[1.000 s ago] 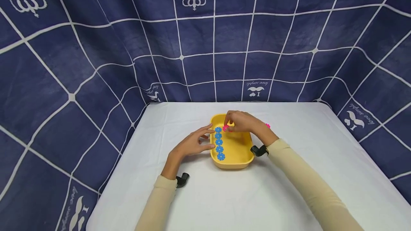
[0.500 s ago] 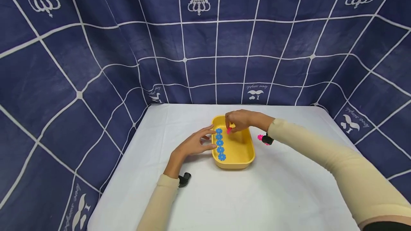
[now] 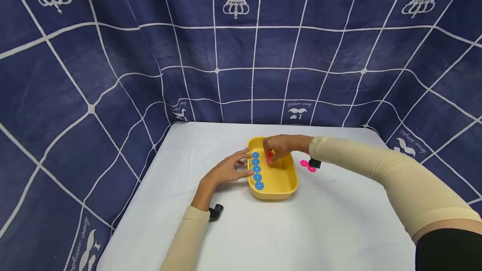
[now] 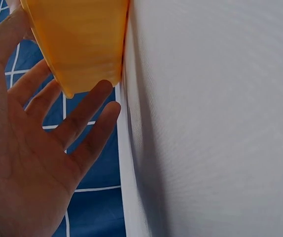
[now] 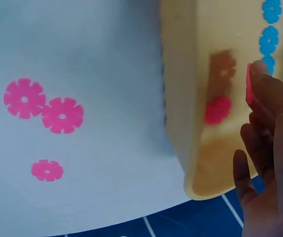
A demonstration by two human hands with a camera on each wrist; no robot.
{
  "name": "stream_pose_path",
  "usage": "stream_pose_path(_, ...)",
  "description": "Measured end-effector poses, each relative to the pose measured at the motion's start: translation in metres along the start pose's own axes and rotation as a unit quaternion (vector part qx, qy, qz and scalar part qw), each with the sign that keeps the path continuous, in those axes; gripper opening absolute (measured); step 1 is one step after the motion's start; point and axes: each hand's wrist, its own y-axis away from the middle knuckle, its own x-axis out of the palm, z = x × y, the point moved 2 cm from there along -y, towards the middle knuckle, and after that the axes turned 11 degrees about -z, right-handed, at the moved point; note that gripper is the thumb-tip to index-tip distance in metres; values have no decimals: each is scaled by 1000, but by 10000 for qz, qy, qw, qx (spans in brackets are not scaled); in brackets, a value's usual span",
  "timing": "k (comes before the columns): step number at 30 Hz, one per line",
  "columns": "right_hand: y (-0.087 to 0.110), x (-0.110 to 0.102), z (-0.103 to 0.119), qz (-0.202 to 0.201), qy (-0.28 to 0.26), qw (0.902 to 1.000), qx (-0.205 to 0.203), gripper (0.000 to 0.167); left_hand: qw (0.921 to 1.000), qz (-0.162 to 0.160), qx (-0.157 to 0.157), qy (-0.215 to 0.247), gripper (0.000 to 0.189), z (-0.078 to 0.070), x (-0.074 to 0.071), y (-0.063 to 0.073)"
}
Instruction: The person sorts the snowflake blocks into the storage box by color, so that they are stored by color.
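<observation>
A yellow tray (image 3: 276, 196) sits on the white table. Along its left side several blue flower-shaped plastic discs (image 3: 257, 177) lie in a column. Inside the tray my right hand (image 3: 280, 147) pinches a pink flower-shaped disc (image 5: 249, 85) between thumb and finger, on edge above the tray floor. Another pink disc (image 5: 218, 110) lies in the tray in the right wrist view; in the head view the right hand hides it. My left hand (image 3: 226, 168) is at the tray's left wall, fingers spread and fairly straight, with fingertips at or near the rim.
To the right of the tray, three loose pink discs (image 5: 62, 115) lie on the white tablecloth (image 3: 241, 237). A dark blue curtain (image 3: 233, 49) with white lines stands behind and at both sides of the table.
My right hand moves slightly down in the tray with a pink disc, its forearm swinging outward to the right. Pink discs on the table come into view. The left hand stays in place.
</observation>
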Motion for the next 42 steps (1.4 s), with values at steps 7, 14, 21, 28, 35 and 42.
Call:
stream_pose_path(7,1,14,-3,57,150,9999,-25,22,9998,-76,168,-81,72,0,3,1)
stream_pose_path(14,-7,21,-4,158,414,9982,-392,16,9996,-63,206,-164,70,2,-1,-1)
stream_pose_path(21,-16,8,-1,327,560,9976,-233,22,9998,-136,-35,-151,71,1,-6,-3)
stream_pose_path(28,-12,-3,4,276,358,9990,-56,28,9998,-90,-142,-86,71,0,-2,-6)
stream_pose_path(35,5,-13,-2,-314,-85,9993,169,29,9999,-71,-69,-39,70,0,1,-8)
stream_pose_path(42,30,-24,0,-1337,-693,9867,604,31,9997,-27,-198,-157,73,0,0,-6)
